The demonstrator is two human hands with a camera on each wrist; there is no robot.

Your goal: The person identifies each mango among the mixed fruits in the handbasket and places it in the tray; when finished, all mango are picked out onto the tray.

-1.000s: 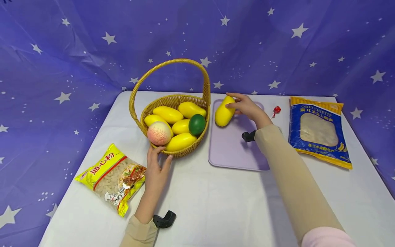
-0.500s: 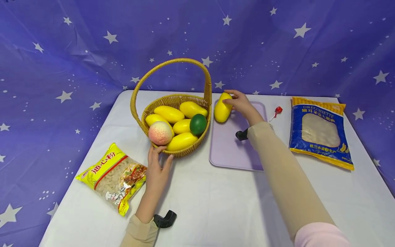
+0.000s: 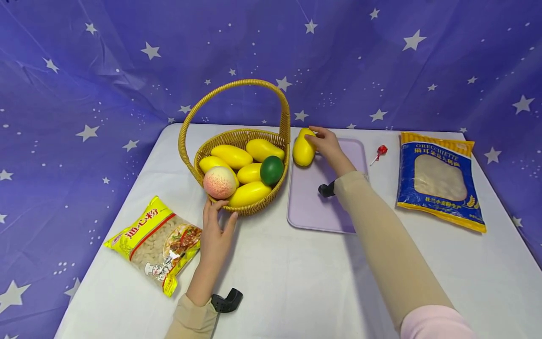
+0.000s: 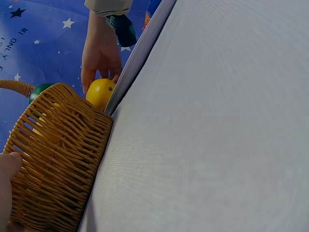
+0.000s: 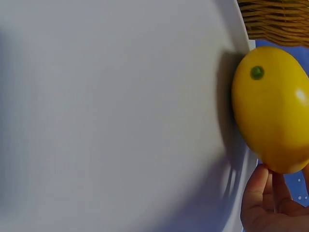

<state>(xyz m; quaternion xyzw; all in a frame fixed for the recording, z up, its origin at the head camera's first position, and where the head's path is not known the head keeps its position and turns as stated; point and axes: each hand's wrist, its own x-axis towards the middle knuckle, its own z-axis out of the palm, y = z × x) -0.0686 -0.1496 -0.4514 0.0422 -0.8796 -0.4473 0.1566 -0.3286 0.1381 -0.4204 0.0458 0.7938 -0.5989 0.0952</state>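
Note:
At the far left corner of the lilac tray [image 3: 322, 207], my right hand [image 3: 330, 145] holds a yellow mango [image 3: 304, 149] by its upper end, thumb and fingers around it. In the right wrist view the mango [image 5: 270, 106] shows a green stem spot, and fingertips touch its lower end. My left hand [image 3: 217, 235] grips the near rim of the wicker basket [image 3: 254, 209], thumb against the outer weave in the left wrist view. Several mangoes [image 3: 232, 157], a peach [image 3: 220, 182] and a dark green round fruit [image 3: 272, 170] lie in the basket.
A yellow macaroni bag [image 3: 161, 245] lies left of my left hand. To the right are a red lollipop [image 3: 382, 150] and a blue orecchiette bag [image 3: 440, 181]. The basket's tall handle [image 3: 241, 84] arches over the fruit. A starry purple cloth [image 3: 338, 61] hangs behind.
My right hand and the mango have moved slightly left to the tray's far left corner, and the mango stands more upright. The left hand keeps its place at the basket.

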